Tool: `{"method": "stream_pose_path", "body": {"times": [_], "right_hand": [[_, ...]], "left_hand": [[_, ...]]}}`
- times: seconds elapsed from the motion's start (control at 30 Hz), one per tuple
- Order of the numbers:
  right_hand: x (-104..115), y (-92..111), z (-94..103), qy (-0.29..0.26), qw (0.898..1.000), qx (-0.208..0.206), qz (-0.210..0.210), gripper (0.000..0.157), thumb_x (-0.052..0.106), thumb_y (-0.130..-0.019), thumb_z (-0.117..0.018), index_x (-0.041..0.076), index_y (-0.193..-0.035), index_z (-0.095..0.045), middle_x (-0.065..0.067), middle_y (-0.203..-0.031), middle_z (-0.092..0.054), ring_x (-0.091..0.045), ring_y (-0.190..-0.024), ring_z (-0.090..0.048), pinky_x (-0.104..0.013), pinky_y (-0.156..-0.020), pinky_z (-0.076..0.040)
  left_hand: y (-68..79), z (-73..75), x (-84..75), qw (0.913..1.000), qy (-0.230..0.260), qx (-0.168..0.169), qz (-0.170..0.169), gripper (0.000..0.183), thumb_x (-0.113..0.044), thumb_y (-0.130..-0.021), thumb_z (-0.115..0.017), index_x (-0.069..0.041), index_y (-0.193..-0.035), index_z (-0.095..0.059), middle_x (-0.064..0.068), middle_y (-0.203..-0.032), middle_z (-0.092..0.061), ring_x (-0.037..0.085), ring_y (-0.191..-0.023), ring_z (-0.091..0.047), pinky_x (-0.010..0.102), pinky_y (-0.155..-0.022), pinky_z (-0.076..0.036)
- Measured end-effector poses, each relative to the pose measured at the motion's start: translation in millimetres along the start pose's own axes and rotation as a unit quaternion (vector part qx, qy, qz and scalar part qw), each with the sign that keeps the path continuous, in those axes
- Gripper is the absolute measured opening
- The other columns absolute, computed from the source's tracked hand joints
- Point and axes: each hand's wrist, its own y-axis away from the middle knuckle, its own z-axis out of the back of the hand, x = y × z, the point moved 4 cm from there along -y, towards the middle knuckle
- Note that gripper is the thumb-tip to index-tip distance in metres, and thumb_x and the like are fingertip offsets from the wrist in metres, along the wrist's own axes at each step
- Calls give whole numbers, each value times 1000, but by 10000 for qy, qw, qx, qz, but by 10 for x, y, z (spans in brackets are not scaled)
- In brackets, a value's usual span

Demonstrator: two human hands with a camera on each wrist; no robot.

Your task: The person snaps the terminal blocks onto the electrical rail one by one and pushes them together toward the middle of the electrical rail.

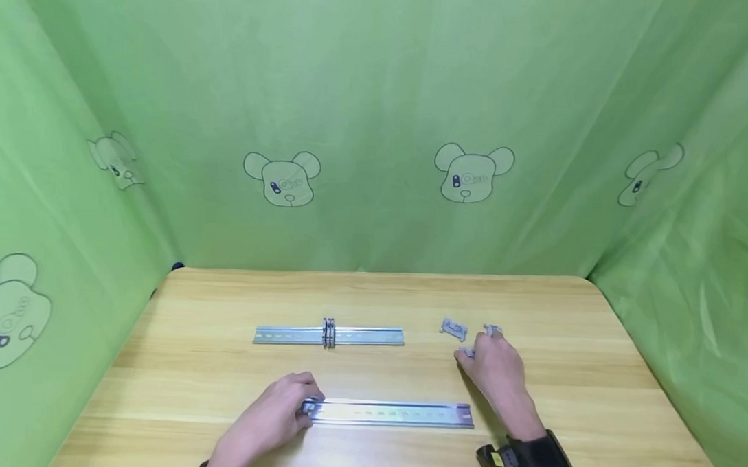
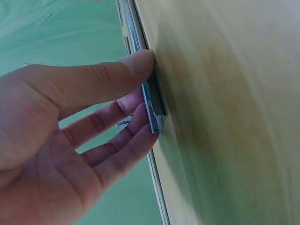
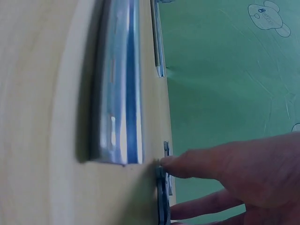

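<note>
In the head view, my left hand (image 1: 278,409) grips the left end of the nearer slotted metal DIN rail (image 1: 392,413). The left wrist view shows the thumb on one edge of this rail (image 2: 153,96) and fingertips at the opposite edge. My right hand (image 1: 496,368) is at the right of the table, thumb and fingers around a small grey terminal block (image 1: 467,351), largely covered by the hand. Another grey piece (image 1: 493,329) shows just past the fingers. A flat grey terminal block (image 1: 454,329) lies to the left of that hand.
Farther back lies a second DIN rail (image 1: 370,336), with several thin grey terminal blocks (image 1: 328,333) standing across it near its middle. The wooden table (image 1: 211,296) is bordered by green cloth walls (image 1: 378,124) at the back and sides.
</note>
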Motion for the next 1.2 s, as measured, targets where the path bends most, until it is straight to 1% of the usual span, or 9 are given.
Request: {"method": "stream_pose_path", "body": {"times": [0.13, 0.23, 0.33, 0.47, 0.6, 0.77, 0.9, 1.07, 1.2], "right_hand": [[-46, 5, 33, -414, 9982, 424, -112, 27, 22, -78, -73, -3, -81, -61, -17, -80, -55, -23, -60, -48, -32, -48, -43], [-121, 30, 49, -719, 9952, 636, -186, 38, 22, -77, -71, -8, -99, -66, -22, -89, -60, -29, -74, -53, -41, -61, -50], [-177, 55, 67, -946, 9929, 694, -174, 52, 24, -79, -71, -11, -117, -64, -30, -108, -62, -32, -85, -56, -47, -71, -53], [-186, 70, 123, -1278, 9894, 685, -82, 49, 25, -81, -70, -6, -119, -66, -25, -110, -65, -29, -87, -59, -42, -68, -54], [-115, 116, 189, -1664, 9843, 456, 376, 40, 21, -80, -73, -1, -113, -69, -13, -98, -68, -24, -85, -62, -39, -71, -58], [13, 253, 184, -2483, 9582, 498, 1334, 47, 5, -72, -78, -5, -117, -64, -10, -100, -64, -23, -89, -63, -38, -81, -60], [68, 344, 119, -2694, 9420, 495, 1939, 52, 2, -69, -82, -6, -118, -64, -11, -105, -65, -21, -91, -65, -38, -83, -60], [85, 414, 39, -2807, 9310, 479, 2285, 51, 0, -68, -82, -5, -116, -65, -11, -109, -66, -20, -94, -66, -37, -84, -59], [76, 467, 6, -3056, 9219, 864, 2217, 52, -2, -67, -81, -3, -116, -64, -11, -113, -65, -23, -100, -66, -36, -87, -58]], "left_hand": [[6, 15, -3, 10000, 49, 10, 23, 28, -5, -72, -80, -7, -99, -74, -1, -99, -69, 18, -92, -64, 36, -84, -58], [9, 13, -6, 10000, 59, 19, 5, 28, -6, -72, -80, -7, -99, -75, -1, -99, -69, 18, -92, -64, 36, -84, -59], [10, 9, -8, 10000, 57, 35, 41, 28, -6, -72, -81, -7, -99, -75, 0, -99, -69, 19, -92, -64, 36, -85, -59], [4, 16, -7, 9998, 60, 75, 144, 29, -7, -72, -81, -7, -100, -74, 0, -100, -69, 19, -93, -64, 36, -84, -59], [-5, 24, 1, 9997, 108, 105, 202, 30, -6, -72, -80, -7, -101, -74, 0, -99, -69, 19, -92, -64, 36, -83, -59], [-14, 21, 15, 9996, 131, 111, 226, 30, -6, -72, -81, -7, -101, -74, 0, -99, -69, 19, -92, -64, 36, -83, -59], [-19, 23, 18, 9996, 108, 114, 218, 30, -7, -72, -81, -7, -102, -74, 0, -100, -69, 19, -92, -64, 37, -84, -58], [-14, 26, 10, 9997, 71, 97, 218, 30, -7, -72, -81, -7, -101, -74, 0, -100, -69, 19, -92, -64, 37, -84, -58], [-8, 24, 3, 9996, 36, 84, 261, 31, -8, -72, -81, -7, -102, -74, 0, -100, -69, 19, -91, -64, 37, -82, -59]]}}
